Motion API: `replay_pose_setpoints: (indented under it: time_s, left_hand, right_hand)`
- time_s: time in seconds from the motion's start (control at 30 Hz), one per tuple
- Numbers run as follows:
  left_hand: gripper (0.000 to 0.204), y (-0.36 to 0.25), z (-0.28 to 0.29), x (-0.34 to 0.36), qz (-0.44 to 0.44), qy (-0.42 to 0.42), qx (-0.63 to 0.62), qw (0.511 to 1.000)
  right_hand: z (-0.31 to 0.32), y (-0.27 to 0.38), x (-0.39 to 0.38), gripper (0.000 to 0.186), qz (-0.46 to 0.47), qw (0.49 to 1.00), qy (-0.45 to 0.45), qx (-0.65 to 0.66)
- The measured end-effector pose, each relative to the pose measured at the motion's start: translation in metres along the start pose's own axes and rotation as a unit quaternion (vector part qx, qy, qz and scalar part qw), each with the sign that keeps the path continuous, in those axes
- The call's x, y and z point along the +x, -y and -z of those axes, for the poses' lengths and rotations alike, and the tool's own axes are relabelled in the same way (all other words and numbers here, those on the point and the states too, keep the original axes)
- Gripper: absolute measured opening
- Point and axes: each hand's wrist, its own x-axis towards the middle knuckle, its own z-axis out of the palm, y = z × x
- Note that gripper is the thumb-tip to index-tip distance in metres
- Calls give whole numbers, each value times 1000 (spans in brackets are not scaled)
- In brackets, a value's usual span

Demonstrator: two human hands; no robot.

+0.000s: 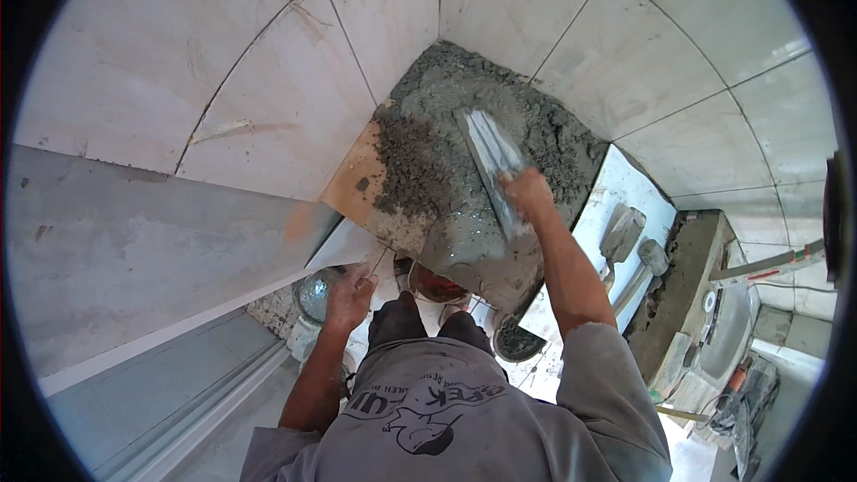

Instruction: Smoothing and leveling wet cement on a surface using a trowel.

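Note:
Midway along a finishing trowel with a long flat metal blade, my right hand is closed around its grip. The blade lies on grey wet mortar that fills the corner between the tiled walls. Smoother, wetter mortar shows by the near end of the blade, rougher crumbs along the left. My left hand hangs lower left, near the end of a white panel edge. Its fingers are curled together; whatever may be in them is too small to make out.
On a white slab at right lie a mortar-covered trowel and a mallet. Below stand a bucket of dark mix, a reddish bucket and a round container. A sink is at far right.

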Motion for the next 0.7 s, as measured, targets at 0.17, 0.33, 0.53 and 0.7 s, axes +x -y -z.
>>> replay_pose_setpoints:
  time_s: [0.17, 0.33, 0.53, 0.7]
  left_hand:
    - [41, -3, -11, 16, -38, 14, 4, 999]
    - [41, 2, -8, 39, -31, 61, -6, 998]
    - [39, -1, 10, 65, -58, 72, 26, 995]
    - [37, 2, 13, 84, -76, 70, 44, 994]
  right_hand:
    - [-18, -44, -45, 58, 50, 995, -79, -18]
    - [11, -45, -92, 49, 21, 985, -105, 135]
    - [27, -57, -44, 41, -82, 935, -183, 293]
    - [9, -26, 22, 39, -43, 987, -140, 64]
